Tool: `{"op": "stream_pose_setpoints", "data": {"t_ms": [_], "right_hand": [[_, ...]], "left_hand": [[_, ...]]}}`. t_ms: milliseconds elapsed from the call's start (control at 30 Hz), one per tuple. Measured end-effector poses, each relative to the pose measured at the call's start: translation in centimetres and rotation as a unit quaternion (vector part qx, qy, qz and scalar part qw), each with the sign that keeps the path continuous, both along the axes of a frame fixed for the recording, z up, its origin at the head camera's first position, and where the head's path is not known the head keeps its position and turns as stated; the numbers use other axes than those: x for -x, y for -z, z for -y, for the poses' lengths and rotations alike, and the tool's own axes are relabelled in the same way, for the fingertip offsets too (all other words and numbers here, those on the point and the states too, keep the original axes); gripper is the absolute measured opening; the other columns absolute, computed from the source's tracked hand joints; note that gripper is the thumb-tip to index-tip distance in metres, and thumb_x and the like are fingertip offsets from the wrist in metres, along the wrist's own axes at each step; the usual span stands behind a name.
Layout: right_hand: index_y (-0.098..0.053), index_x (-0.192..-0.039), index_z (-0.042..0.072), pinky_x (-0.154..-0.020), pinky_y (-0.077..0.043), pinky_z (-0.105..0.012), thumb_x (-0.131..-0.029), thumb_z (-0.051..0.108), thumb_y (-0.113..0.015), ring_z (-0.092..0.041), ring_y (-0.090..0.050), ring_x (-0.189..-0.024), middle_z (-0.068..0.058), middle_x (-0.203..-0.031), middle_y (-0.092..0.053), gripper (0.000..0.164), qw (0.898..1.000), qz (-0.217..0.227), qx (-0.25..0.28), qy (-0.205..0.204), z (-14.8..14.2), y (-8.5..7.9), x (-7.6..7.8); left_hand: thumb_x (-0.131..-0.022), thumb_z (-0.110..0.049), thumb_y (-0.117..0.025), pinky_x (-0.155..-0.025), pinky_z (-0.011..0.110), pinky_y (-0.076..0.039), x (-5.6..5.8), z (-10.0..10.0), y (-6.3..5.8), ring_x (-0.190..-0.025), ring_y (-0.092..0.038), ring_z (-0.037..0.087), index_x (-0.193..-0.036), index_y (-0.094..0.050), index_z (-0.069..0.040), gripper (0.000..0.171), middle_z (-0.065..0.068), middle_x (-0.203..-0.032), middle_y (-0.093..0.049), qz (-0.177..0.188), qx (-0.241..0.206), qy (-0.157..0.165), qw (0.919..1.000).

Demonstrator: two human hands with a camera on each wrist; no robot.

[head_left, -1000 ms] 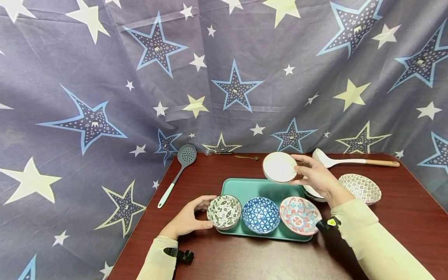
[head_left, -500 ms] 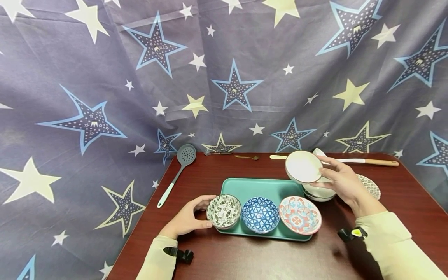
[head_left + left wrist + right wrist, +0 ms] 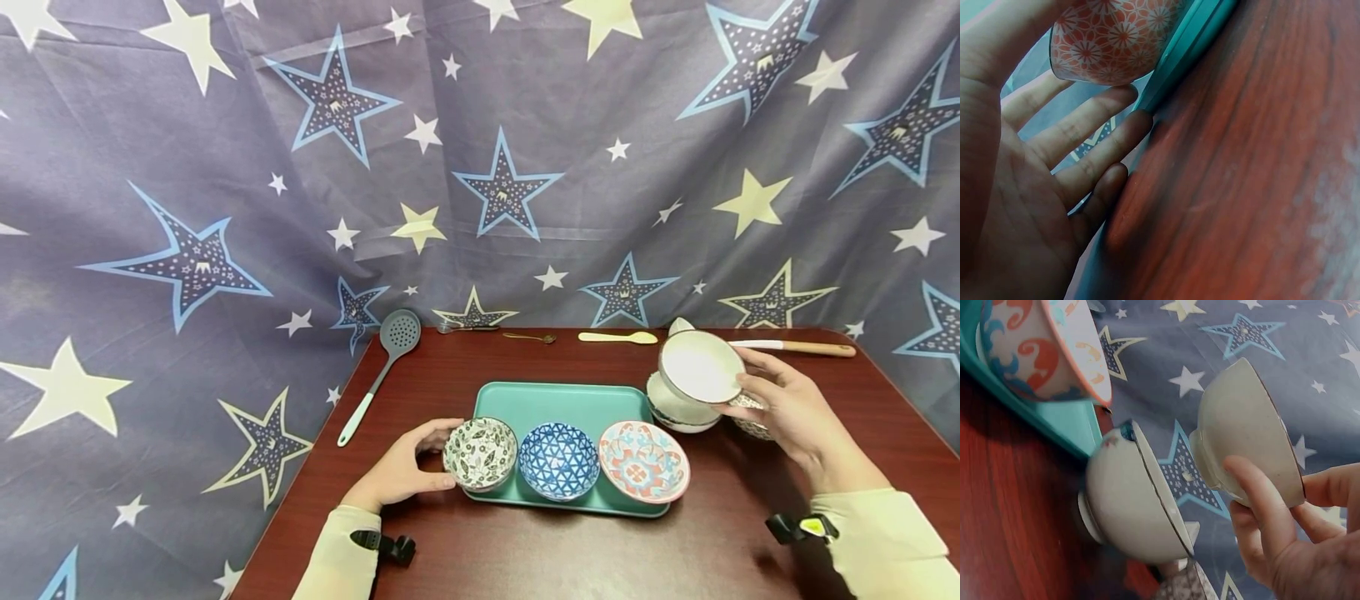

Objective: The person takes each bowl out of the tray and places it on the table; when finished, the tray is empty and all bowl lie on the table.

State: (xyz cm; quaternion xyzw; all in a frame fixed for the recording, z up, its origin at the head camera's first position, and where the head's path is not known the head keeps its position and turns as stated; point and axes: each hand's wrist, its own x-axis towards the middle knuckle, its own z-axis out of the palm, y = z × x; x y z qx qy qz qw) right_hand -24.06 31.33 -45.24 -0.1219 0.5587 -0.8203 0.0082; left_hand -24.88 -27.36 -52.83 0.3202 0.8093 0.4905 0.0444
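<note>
Three bowls on tray; skimmer left

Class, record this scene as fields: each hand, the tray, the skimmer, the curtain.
Left hand: at the side of the leaf-patterned bowl
Right hand: holds a white bowl in the air
Tray: green, bearing the leaf-patterned bowl, blue triangle-patterned bowl and red-blue floral bowl
Skimmer: perforated, left of the tray
Curtain: grey, star-patterned

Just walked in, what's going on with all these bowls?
A person's right hand holds a white bowl in the air, higher than a second pale bowl near the green tray's right end. The left hand is beside a leaf-patterned bowl, which sits in a row with a blue bowl and a pink-and-blue bowl.
</note>
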Motion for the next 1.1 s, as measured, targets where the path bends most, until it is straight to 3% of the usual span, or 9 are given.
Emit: {"op": "stream_pose_setpoints", "data": {"t_ms": [333,633,933,1100], "right_hand": [[-0.066,-0.137,0.007,-0.08,-0.061,-0.046,-0.105,-0.017,-0.041,-0.021,-0.073,-0.105,-0.005,-0.125,-0.068,0.047,0.993,-0.012,0.114,-0.001,-4.2,0.3,-1.2],[-0.066,-0.134,0.001,-0.076,-0.061,-0.048,-0.104,-0.021,-0.034,-0.027,-0.075,-0.102,-0.008,-0.125,-0.071,0.05,0.987,-0.034,0.156,0.019,-7.5,0.8,-2.4],[-0.065,-0.132,-0.006,-0.074,-0.06,-0.056,-0.104,-0.02,-0.028,-0.034,-0.074,-0.103,-0.014,-0.128,-0.071,0.048,0.97,-0.042,0.24,0.006,-10.2,2.1,-3.0],[-0.065,-0.131,-0.009,-0.07,-0.06,-0.057,-0.103,-0.022,-0.028,-0.034,-0.076,-0.094,-0.02,-0.119,-0.072,0.048,0.964,-0.063,0.256,0.031,-11.4,2.8,-3.2]], "left_hand": [[-0.082,-0.019,-0.091,-0.102,0.034,-0.05,0.0,0.0,0.0,-0.118,-0.064,0.022,-0.154,-0.052,-0.018,0.081,0.0,-0.134,-0.067,0.002,-0.002,-0.004,1.0],[-0.082,-0.019,-0.09,-0.101,0.034,-0.05,0.0,0.0,0.0,-0.118,-0.065,0.022,-0.154,-0.052,-0.016,0.082,0.001,-0.134,-0.067,0.0,0.0,-0.002,1.0],[-0.083,-0.019,-0.09,-0.101,0.035,-0.05,0.0,0.0,0.4,-0.118,-0.065,0.024,-0.154,-0.052,-0.016,0.08,0.004,-0.133,-0.067,-0.003,0.001,-0.002,1.0],[-0.083,-0.019,-0.09,-0.101,0.035,-0.05,0.0,-0.1,0.3,-0.118,-0.065,0.024,-0.154,-0.052,-0.015,0.08,0.005,-0.133,-0.067,-0.003,0.0,-0.001,1.0]]}}
